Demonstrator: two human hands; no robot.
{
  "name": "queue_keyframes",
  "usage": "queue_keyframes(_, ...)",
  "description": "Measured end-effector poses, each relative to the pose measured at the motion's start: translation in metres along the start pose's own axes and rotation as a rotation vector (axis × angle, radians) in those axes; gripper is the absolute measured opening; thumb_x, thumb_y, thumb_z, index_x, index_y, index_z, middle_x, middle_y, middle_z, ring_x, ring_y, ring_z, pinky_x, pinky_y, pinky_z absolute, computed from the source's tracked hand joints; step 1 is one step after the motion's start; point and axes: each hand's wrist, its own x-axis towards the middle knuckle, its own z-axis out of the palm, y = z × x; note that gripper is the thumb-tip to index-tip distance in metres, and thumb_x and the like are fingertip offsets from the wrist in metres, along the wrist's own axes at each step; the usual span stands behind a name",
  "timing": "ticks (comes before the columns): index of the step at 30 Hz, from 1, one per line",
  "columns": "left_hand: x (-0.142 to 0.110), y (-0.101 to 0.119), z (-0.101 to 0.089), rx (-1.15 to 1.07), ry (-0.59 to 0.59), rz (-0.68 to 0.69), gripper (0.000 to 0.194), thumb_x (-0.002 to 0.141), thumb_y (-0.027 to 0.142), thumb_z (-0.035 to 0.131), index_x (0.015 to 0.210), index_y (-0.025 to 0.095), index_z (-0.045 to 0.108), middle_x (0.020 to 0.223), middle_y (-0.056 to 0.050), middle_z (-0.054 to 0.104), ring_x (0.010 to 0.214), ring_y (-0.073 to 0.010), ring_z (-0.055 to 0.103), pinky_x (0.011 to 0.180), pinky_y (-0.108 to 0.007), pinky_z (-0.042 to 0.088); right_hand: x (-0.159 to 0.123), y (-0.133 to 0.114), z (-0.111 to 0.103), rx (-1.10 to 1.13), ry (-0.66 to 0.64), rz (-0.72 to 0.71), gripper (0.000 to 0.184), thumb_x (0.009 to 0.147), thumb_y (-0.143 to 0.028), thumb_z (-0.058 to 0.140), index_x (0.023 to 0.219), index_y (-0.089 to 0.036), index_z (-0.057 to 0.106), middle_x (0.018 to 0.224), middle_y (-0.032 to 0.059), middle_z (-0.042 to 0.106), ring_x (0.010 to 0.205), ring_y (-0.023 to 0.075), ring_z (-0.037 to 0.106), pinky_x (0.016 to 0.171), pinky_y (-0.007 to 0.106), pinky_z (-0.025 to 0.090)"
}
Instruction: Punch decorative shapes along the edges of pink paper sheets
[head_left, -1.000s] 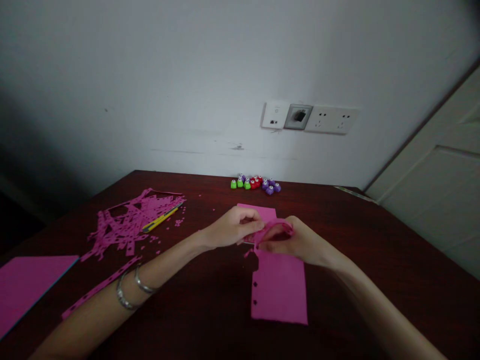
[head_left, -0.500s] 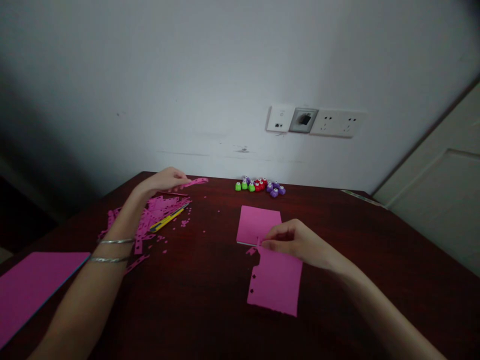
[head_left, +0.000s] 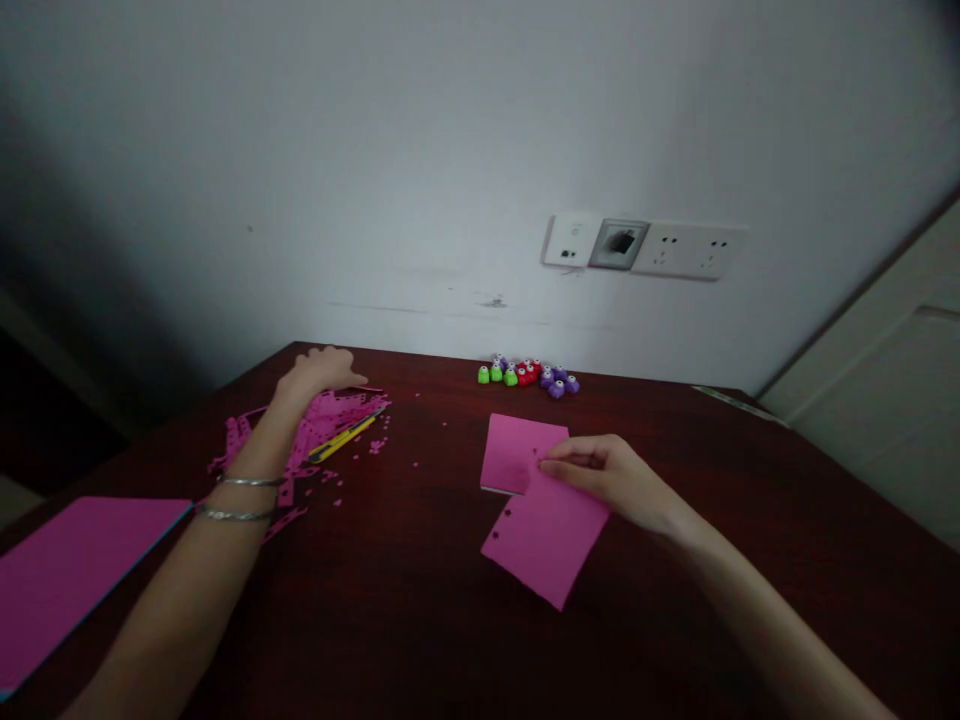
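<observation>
My right hand (head_left: 606, 474) pinches the top edge of a pink sheet of paper (head_left: 551, 540). The sheet hangs tilted, with small flower-shaped holes along its left edge. Behind it lies a square stack of pink paper (head_left: 517, 452), partly covered by the sheet and my fingers. My left hand (head_left: 322, 369) is over the back of a heap of pink paper scraps (head_left: 322, 418), fingers spread, with nothing visible in it. Beside that heap lies a yellow utility knife (head_left: 343, 440).
Several small green, red and purple craft punches (head_left: 527, 375) stand by the wall. A large pink sheet or pad (head_left: 82, 570) lies at the front left. Tiny pink cutouts (head_left: 376, 446) dot the dark table (head_left: 420, 600). A thin strip (head_left: 739, 405) lies at the back right.
My left hand has let go of the pink paper strip and moved left over the scraps. The sheet in my right hand has turned; the torn bit at its corner no longer shows.
</observation>
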Motion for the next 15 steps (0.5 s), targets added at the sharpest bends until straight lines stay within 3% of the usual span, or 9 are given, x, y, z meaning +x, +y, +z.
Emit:
queue_keyframes(2, -0.012, 0.033, -0.008, -0.026, 0.019, 0.109, 0.040, 0.073, 0.049, 0.055, 0.081, 0.011, 0.066, 0.071, -0.010, 0.065, 0.073, -0.0206, 0.057, 0.068, -0.029, 0.040, 0.000, -0.001, -0.002, 0.065, 0.036, 0.007, 0.021, 0.069, -0.036, 0.068, 0.075, -0.016, 0.068, 0.068, 0.0020, 0.065, 0.057, 0.0096, 0.055, 0.051, 0.021, 0.039)
queue_keyframes(4, -0.028, 0.067, -0.011, -0.193, -0.086, 0.359, 0.043, 0.079, 0.050, 0.047, 0.098, 0.015, 0.064, 0.092, -0.009, 0.066, 0.082, -0.0191, 0.057, 0.074, -0.028, 0.040, 0.000, 0.001, -0.004, 0.129, 0.087, 0.003, 0.020, 0.068, -0.035, 0.069, 0.075, -0.016, 0.068, 0.069, 0.0017, 0.066, 0.057, 0.0094, 0.055, 0.052, 0.021, 0.040)
queue_keyframes(6, -0.045, 0.097, -0.007, -0.361, -0.319, 0.581, 0.043, 0.081, 0.048, 0.046, 0.111, 0.019, 0.059, 0.105, -0.007, 0.064, 0.091, -0.0167, 0.056, 0.078, -0.025, 0.040, 0.002, 0.003, -0.007, 0.182, 0.174, -0.029, 0.018, 0.067, -0.034, 0.070, 0.074, -0.017, 0.067, 0.069, 0.0008, 0.066, 0.058, 0.0085, 0.055, 0.053, 0.020, 0.040)
queue_keyframes(8, -0.058, 0.121, 0.002, -0.448, -0.613, 0.742, 0.042, 0.079, 0.044, 0.052, 0.113, 0.020, 0.058, 0.104, -0.006, 0.065, 0.090, -0.0152, 0.057, 0.078, -0.024, 0.041, 0.004, 0.008, -0.010, 0.228, 0.290, -0.091, 0.018, 0.066, -0.033, 0.071, 0.074, -0.017, 0.067, 0.071, 0.0006, 0.066, 0.060, 0.0083, 0.055, 0.056, 0.020, 0.041)
queue_keyframes(9, -0.062, 0.130, 0.009, -0.485, -0.699, 0.802, 0.041, 0.078, 0.043, 0.055, 0.112, 0.020, 0.059, 0.103, -0.005, 0.065, 0.089, -0.0148, 0.057, 0.077, -0.024, 0.041, 0.005, 0.010, -0.012, 0.250, 0.346, -0.122, 0.018, 0.066, -0.033, 0.071, 0.075, -0.017, 0.067, 0.072, 0.0008, 0.066, 0.061, 0.0086, 0.055, 0.057, 0.021, 0.041)
queue_keyframes(11, -0.068, 0.144, 0.023, -0.597, -0.679, 0.860, 0.035, 0.077, 0.041, 0.057, 0.102, 0.018, 0.063, 0.097, -0.005, 0.066, 0.085, -0.0141, 0.057, 0.076, -0.025, 0.042, 0.008, 0.014, -0.014, 0.296, 0.440, -0.172, 0.020, 0.065, -0.033, 0.072, 0.077, -0.017, 0.067, 0.075, 0.0015, 0.066, 0.063, 0.0096, 0.056, 0.059, 0.022, 0.043)
queue_keyframes(15, -0.067, 0.159, 0.046, -0.827, -0.405, 0.688, 0.028, 0.078, 0.040, 0.055, 0.081, 0.014, 0.067, 0.082, -0.005, 0.066, 0.075, -0.0122, 0.055, 0.073, -0.027, 0.042, 0.010, 0.018, -0.014, 0.331, 0.546, -0.236, 0.021, 0.065, -0.034, 0.072, 0.077, -0.017, 0.066, 0.078, 0.0031, 0.067, 0.066, 0.0122, 0.057, 0.062, 0.025, 0.045)
